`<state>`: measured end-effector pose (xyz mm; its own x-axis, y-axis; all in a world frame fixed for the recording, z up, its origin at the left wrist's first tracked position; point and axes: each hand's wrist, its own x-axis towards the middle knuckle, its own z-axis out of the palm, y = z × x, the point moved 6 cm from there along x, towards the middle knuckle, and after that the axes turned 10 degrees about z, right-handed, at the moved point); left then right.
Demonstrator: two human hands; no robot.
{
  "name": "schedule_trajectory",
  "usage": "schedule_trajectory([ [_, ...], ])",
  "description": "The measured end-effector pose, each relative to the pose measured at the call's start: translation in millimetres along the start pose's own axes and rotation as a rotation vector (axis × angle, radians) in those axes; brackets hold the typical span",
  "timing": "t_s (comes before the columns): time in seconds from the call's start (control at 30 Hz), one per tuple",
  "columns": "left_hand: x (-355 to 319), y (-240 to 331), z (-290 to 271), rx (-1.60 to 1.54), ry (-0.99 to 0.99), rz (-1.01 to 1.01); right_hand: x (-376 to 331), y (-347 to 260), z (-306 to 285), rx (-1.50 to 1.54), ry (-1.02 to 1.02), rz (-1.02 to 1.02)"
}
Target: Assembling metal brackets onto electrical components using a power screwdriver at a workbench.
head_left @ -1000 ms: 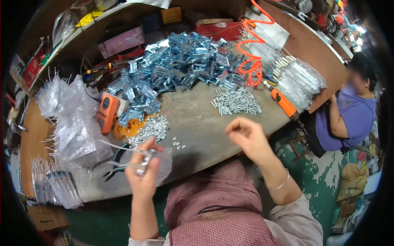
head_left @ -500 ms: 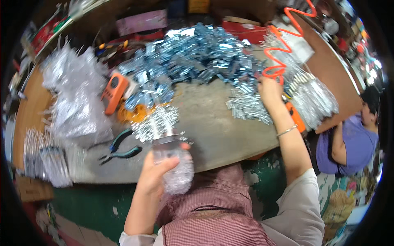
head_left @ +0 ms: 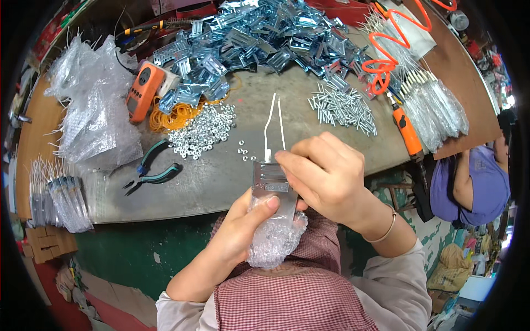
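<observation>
My left hand (head_left: 240,226) is closed round a flat metal part in bubble wrap (head_left: 273,245), its thumb lying across the front. At the upper end of that part sits a shiny metal bracket (head_left: 268,176). Two white wires (head_left: 266,131) stick out beyond it over the table, one with a white sleeve. My right hand (head_left: 331,176) pinches at the bracket's upper right corner; the fingers hide whatever is between them. Beyond my hands lie a pile of short metal screws (head_left: 343,110) on the right and a heap of small nuts (head_left: 201,132) on the left.
Blue-handled pliers (head_left: 157,165) lie left, near an orange meter (head_left: 144,88) and yellow rubber bands (head_left: 174,116). Blue-silver brackets (head_left: 248,38) are heaped at the back. An orange power screwdriver (head_left: 407,132), coiled orange cord (head_left: 381,58) and wrapped parts (head_left: 433,110) are right. Another person (head_left: 472,182) sits beyond.
My right hand has come back from the screw pile to the bracket. My left hand has moved right with the wrapped part, away from the nuts. The view has shifted slightly.
</observation>
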<state>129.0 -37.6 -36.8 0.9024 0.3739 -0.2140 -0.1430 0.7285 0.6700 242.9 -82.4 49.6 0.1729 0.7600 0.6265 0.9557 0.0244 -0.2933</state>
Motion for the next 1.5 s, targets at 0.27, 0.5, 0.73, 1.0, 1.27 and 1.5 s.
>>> schedule_trajectory([
  [0.27,-4,-14,-1,0.050,0.165,0.017,-15,0,-9,0.236,-0.150,0.112],
  [0.5,-6,-5,-11,0.082,0.301,0.055,-76,150,-50,0.021,0.069,0.861],
  [0.73,-3,-15,1,0.145,0.238,0.007,-83,173,-33,-0.229,-0.130,0.864],
  [1.0,-5,-16,-1,0.148,0.240,0.013,-72,165,-28,-0.258,-0.298,0.794],
  [1.27,7,-20,3,0.156,0.204,-0.012,-73,151,-49,-0.155,-0.218,0.680],
  [1.5,-6,-35,-15,-0.094,0.369,-0.022,-47,125,21,-0.427,-0.475,0.234],
])
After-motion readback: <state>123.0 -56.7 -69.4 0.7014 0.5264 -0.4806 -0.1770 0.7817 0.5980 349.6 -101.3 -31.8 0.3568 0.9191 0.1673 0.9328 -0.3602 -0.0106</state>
